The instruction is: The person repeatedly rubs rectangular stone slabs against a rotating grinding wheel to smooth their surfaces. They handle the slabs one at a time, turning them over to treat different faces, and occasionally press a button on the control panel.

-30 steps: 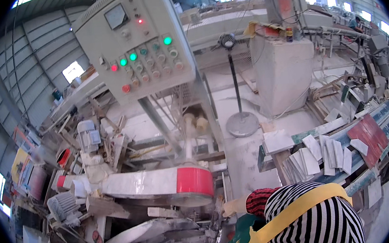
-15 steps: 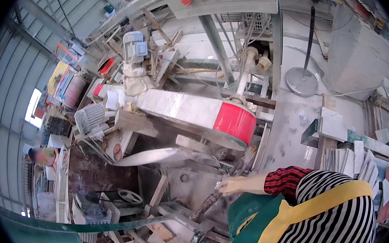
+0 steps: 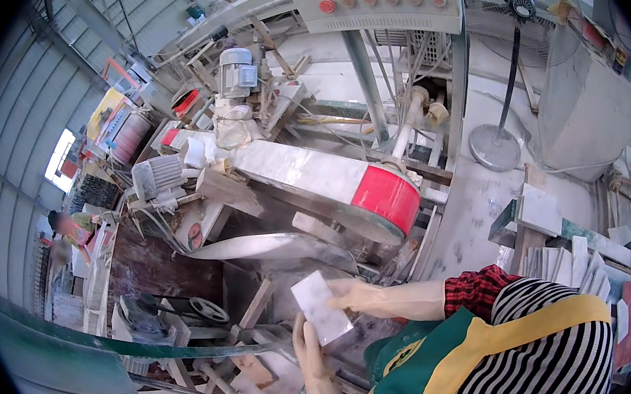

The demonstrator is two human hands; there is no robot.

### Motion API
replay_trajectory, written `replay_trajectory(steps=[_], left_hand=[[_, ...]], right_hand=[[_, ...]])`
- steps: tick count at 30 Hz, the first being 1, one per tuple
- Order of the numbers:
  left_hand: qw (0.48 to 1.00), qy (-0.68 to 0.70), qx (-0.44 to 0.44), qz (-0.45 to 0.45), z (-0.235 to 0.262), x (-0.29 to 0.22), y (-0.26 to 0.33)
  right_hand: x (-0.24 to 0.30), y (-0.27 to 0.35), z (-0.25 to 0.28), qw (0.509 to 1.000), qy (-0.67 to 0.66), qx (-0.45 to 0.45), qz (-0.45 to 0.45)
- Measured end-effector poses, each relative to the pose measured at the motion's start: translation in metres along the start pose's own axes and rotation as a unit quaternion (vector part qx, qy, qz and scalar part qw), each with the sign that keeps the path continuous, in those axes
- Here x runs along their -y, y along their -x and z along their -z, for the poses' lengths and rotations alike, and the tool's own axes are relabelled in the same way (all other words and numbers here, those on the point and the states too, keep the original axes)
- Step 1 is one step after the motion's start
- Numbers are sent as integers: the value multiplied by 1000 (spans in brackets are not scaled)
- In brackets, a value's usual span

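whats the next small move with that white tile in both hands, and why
Probably ease the white tile forward toward the belt machine. The left hand supports it from below and the right hand holds its far edge, and it hangs in the air just short of the machine.

The pale, flat rectangular tile (image 3: 320, 306) sat tilted between my gloved hands, dusty grey-white, just below the machine.

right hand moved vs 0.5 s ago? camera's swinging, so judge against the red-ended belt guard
Yes. The right hand now sits further below the red-ended guard and grips a pale rectangular tile together with the left hand.
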State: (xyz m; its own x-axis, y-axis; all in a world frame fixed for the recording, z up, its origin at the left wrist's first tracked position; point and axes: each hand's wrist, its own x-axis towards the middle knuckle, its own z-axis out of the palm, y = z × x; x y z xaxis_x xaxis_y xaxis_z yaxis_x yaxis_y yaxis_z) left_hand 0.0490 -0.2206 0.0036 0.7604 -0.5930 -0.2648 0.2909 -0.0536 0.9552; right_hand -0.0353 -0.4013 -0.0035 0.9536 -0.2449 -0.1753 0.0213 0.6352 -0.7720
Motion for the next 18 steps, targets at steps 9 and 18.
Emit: replay_trajectory(steps=[9,18], left_hand=[[992,23,-105,67,11,6,48],[974,156,-147,73,20,10,57]], right_hand=[[-29,-28,-9,944,310,94,-55],[-31,-41,-31,957,270,99,-41]])
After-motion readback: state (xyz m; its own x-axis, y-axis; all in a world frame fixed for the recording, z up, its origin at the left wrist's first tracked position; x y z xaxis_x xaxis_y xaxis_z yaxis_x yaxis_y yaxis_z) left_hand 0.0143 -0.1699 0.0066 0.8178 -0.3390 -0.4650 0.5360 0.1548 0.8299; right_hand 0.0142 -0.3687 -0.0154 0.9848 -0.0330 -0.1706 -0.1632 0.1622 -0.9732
